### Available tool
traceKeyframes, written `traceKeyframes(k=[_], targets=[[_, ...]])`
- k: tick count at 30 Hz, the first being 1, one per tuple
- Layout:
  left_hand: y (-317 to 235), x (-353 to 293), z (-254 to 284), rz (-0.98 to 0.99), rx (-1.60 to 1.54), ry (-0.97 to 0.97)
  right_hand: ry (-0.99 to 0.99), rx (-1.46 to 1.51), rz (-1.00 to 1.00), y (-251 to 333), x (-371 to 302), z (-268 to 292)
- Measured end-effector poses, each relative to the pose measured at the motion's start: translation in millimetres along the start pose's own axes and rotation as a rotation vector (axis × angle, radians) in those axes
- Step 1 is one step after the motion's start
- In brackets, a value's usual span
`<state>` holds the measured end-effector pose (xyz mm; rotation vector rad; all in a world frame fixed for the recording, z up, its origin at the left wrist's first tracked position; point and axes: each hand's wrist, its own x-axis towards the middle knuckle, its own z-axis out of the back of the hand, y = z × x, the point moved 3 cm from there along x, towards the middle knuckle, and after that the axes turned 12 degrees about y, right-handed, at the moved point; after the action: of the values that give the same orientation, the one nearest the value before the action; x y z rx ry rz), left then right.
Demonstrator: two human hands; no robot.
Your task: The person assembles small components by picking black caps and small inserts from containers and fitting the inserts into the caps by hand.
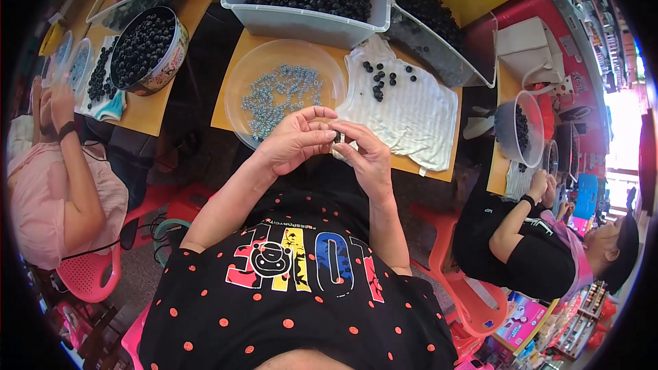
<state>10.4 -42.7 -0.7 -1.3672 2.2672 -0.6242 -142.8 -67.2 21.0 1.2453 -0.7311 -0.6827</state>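
In front of my chest, my left hand and my right hand meet, thumbs and forefingers pinching a small black piece between them. Fingers cover most of it. Just beyond my left hand lies a round translucent tray with many small bluish, shiny pieces spread over it. Past my right hand a white ribbed cloth is laid out, bearing several loose black round pieces.
A grey plastic tub full of black pieces stands at the table's far side, with a clear bin of them to its right. Co-workers sit on both sides: a person in pink at left, a person in black at right.
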Motion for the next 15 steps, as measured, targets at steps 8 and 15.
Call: traceKeyframes(k=[8,15], targets=[[14,-2,6,0.09,-0.041,0.054,0.004,-0.082,0.083,-3,-7,-3],[12,6,1,0.062,-0.079,-0.022,0.026,0.183,0.026,-21,-1,14]])
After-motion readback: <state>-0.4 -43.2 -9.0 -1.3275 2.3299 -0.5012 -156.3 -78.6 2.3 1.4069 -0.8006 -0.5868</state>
